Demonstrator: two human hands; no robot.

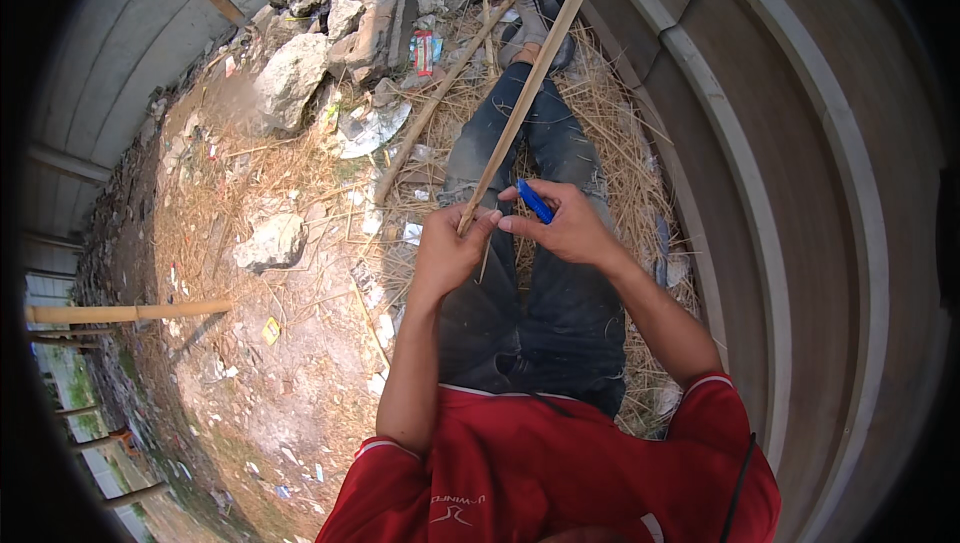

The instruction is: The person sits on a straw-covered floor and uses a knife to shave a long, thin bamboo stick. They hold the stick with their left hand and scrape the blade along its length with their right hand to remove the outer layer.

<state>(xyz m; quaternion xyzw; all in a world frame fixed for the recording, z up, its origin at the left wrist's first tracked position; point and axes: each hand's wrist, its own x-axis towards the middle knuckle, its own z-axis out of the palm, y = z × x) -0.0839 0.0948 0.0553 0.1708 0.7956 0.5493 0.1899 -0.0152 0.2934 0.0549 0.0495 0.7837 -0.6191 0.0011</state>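
Note:
My left hand (448, 251) is closed around the lower end of a long, flat bamboo strip (532, 78). The strip slants away from me to the upper right, over my outstretched legs. In my right hand (578, 230) is a blue utility knife (534, 202), held between fingers and palm; its blade cannot be made out. The right thumb and fingertips come close to the left thumb beside the strip's lower end. Below the hands a thin sliver (485, 261) hangs over my dark trousers (480, 328).
Dry straw (625, 133) and scraps of litter cover the ground around my legs. Large rocks (292, 81) are piled at the far left, near a loose stick (440, 98). A corrugated wall (800, 193) rises close on my right. A bamboo pole (130, 312) juts in from the left.

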